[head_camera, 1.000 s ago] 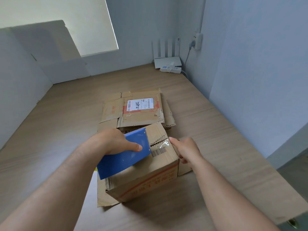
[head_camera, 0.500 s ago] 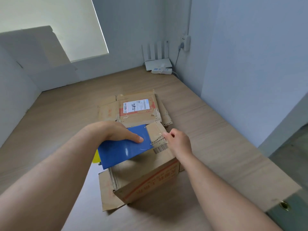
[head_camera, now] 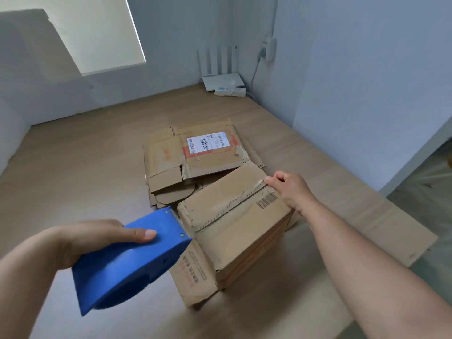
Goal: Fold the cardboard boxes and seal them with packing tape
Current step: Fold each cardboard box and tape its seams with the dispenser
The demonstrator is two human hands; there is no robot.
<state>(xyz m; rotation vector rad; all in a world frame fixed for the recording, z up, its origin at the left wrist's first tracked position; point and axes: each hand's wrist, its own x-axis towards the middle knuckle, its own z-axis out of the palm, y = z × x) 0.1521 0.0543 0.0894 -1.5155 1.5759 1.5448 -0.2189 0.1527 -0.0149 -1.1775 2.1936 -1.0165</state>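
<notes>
1. Head view, lower left of the frame: the left grip (head_camera: 97, 241) is closed around a blue tape dispenser (head_camera: 132, 263), with the thumb laid flat along its upper face. The dispenser's front end is against the near-left corner of the cardboard box (head_camera: 234, 228).
2. Centre of the frame: the cardboard box stands on the wooden counter (head_camera: 85, 167), turned diagonally to the picture edges. Its top flaps are folded shut and meet along a ragged seam (head_camera: 227, 209) that runs from lower left to upper right. A barcode (head_camera: 266, 200) is printed just beside the seam's far end.
3. Centre right: the right grip (head_camera: 288, 189) rests on the far-right top edge of the box, fingers curled, thumb tip pressed at the end of the seam. Whether it pinches anything cannot be told.
4. Lower centre: a loose flap (head_camera: 195, 272) with red printing lies flat on the counter at the foot of the box.
5. Above centre: flattened cardboard (head_camera: 166, 162) lies in a pile just behind the box; the top sheet bears a white shipping label (head_camera: 208, 143).
6. Upper centre, in the corner of the walls: a white router (head_camera: 223, 79) with upright antennas, a white power strip (head_camera: 230, 91) just in front of it, and a wall plug (head_camera: 269, 48) above to the right.
</notes>
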